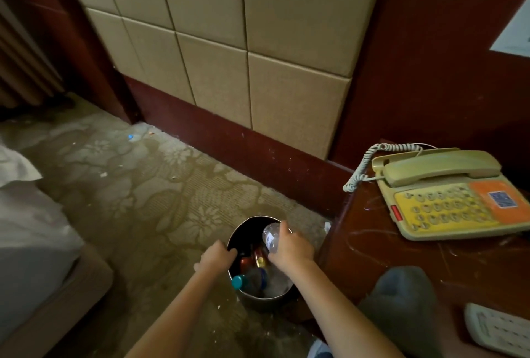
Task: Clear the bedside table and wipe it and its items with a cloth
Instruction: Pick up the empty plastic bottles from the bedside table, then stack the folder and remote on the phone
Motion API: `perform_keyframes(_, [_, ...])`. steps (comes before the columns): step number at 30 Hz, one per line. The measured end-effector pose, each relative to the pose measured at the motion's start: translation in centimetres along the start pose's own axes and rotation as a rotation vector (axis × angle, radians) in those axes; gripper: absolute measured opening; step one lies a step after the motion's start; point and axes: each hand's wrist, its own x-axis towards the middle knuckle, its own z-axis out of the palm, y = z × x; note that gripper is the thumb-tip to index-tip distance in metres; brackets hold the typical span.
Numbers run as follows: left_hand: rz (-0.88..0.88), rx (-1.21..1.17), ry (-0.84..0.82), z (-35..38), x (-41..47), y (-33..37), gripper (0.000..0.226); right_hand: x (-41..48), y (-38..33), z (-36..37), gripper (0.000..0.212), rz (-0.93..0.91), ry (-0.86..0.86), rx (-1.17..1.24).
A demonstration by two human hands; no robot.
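1. We take the round metal bin (262,299) as our landmark; it stands on the patterned carpet (137,185).
2. The left hand (219,256) grips the bin's near-left rim, fingers curled over the edge.
3. The right hand (289,246) is wrapped round a clear plastic bottle (271,236), holding it tilted over the bin's mouth, at its right side.
4. Inside the bin we see a teal-capped bottle (238,282) and what may be small red and yellow containers, though it is dim in there.
5. The bedside table (387,248) stands just right of the bin. On it, a grey cloth (401,300) lies nearest the bin, a telephone (447,194) further right and back, and a remote control (499,329) further right and forward.
6. A bed (28,243) lies well left of the bin.
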Motion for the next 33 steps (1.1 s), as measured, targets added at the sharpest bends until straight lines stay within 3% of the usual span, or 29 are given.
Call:
perform_keyframes(5, [0.078, 0.145, 0.040, -0.8, -0.9, 2.0, 0.045, 0.8, -0.9, 0.2, 0.088, -0.042, -0.042, -0.150])
perform_keyframes(10, [0.112, 0.084, 0.044, -1.7, -1.0, 3.5, 0.048, -0.1, -0.7, -2.2, 0.051, -0.248, 0.089, -0.083])
perform_keyframes(15, [0.272, -0.096, 0.040, -2.0, -2.8, 9.3, 0.051, -2.8, 1.3, -8.7, 0.027, -0.277, 0.280, 0.227])
perform_keyframes(18, [0.467, -0.226, 0.126, -1.9, -5.2, 14.6, 0.046, -4.7, 4.6, -12.4, 0.011, -0.177, 0.449, 0.660])
perform_keyframes(20, [0.580, -0.290, 0.157, -1.9, -6.5, 18.2, 0.044, -5.8, 7.8, -14.6, 0.011, -0.074, 0.381, 0.966])
perform_keyframes(21, [0.627, -0.283, 0.159, -1.8, -7.2, 20.0, 0.046, -6.6, 9.8, -15.5, 0.014, -0.008, 0.329, 1.006])
perform_keyframes(28, [0.827, 0.110, 0.091, 1.4, -9.4, 30.2, 0.066, -10.6, 23.6, -16.3, 0.054, 0.502, 0.158, 0.674])
perform_keyframes(33, [0.783, 0.215, 0.065, 3.5, -8.0, 34.6, 0.065, -9.6, 26.7, -14.6, 0.052, 0.545, 0.296, 0.815])
